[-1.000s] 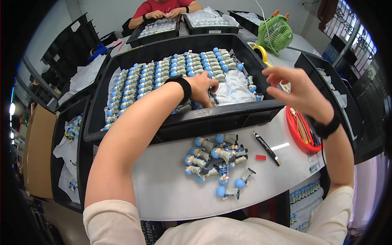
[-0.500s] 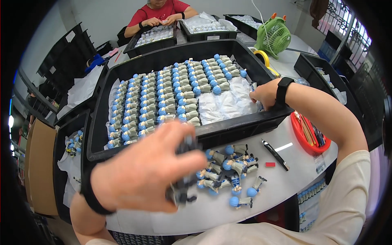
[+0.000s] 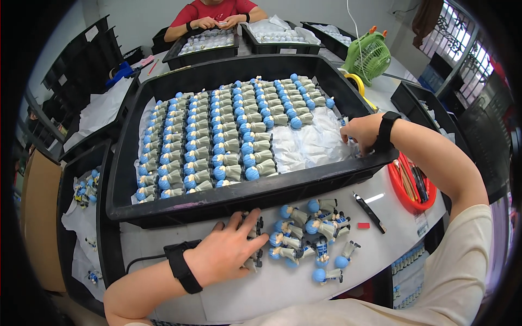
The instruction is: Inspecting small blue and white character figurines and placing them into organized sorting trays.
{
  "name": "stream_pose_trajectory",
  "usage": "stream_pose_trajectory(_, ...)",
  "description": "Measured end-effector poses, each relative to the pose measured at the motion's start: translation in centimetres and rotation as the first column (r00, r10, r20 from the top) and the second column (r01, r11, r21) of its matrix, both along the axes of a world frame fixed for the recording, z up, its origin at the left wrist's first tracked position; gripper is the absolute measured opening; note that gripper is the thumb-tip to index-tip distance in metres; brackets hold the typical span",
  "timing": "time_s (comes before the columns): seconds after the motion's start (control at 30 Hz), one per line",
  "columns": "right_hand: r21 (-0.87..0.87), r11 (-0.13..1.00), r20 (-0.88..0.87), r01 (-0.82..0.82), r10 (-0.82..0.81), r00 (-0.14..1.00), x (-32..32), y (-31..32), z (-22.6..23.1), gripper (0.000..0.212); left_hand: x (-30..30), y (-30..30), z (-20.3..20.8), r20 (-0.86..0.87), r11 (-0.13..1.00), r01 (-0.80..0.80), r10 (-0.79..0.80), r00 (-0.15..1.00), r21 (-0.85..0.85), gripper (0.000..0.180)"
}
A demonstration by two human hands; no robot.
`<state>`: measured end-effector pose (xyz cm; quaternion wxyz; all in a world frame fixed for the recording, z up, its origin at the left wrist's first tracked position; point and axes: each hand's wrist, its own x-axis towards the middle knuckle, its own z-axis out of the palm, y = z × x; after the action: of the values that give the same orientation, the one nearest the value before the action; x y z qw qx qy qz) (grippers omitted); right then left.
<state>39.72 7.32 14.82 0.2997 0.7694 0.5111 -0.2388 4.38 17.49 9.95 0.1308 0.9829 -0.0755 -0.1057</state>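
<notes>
A big black tray [image 3: 163, 209] is lined with white sheets and holds rows of small figurines [image 3: 225, 144] with blue hair and grey-beige bodies, lying on their sides. My left hand [image 3: 223, 255] is down on the table at the tray's near side, its fingers and thumb round several figurines [image 3: 258, 227]; mostly their dark feet show. My right hand [image 3: 365, 132] reaches into the tray's right end with bent fingers on a small figurine [image 3: 343, 120], largely hidden. To the right of my left hand lies a loose pile of figurines [image 3: 322, 227].
Right of the pile lie a black cutter knife [image 3: 370, 213], a red block [image 3: 363, 225] and a red basket of pens [image 3: 416, 201]. A green fan [image 3: 370, 57] and yellow tape [image 3: 356, 84] stand behind. Across the table a person in red [image 3: 209, 19] works over another tray [image 3: 204, 49].
My left hand has come down from above the table, carrying several figurines, to rest just before the tray. My right hand has stayed at the tray's right end. The view has shifted slightly.
</notes>
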Motion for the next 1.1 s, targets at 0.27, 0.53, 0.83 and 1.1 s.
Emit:
stream_pose_trajectory(0.27, 0.053, 0.999, 0.057, 0.010, -0.013, 0.998, 3.2, 3.0, -0.7, 0.107, -1.3, -0.3, 2.7, 0.067, 0.994, -0.083, 0.088, 0.994, -0.073, 0.066)
stream_pose_trajectory(0.53, -0.091, 0.959, 0.385, -0.270, 0.283, 0.878, 0.7, 1.6, -2.0, 0.123, -2.3, -0.9, 4.3, 0.019, 0.989, -0.105, 0.108, 0.994, -0.107, 0.061)
stream_pose_trajectory(0.83, 0.313, 0.882, 0.281, -0.352, 0.268, 0.921, 2.2, -0.6, 0.2, 0.032, -2.3, -2.6, 6.2, 0.230, 0.987, -0.111, 0.136, 0.964, -0.119, 0.054)
stream_pose_trajectory(1.1, -0.082, 0.986, -0.254, 0.143, -0.159, 0.954, 1.4, -2.2, 0.3, 0.046, -9.5, -6.9, 4.2, 0.144, 0.876, -0.350, 0.413, 0.899, -0.332, 0.052)
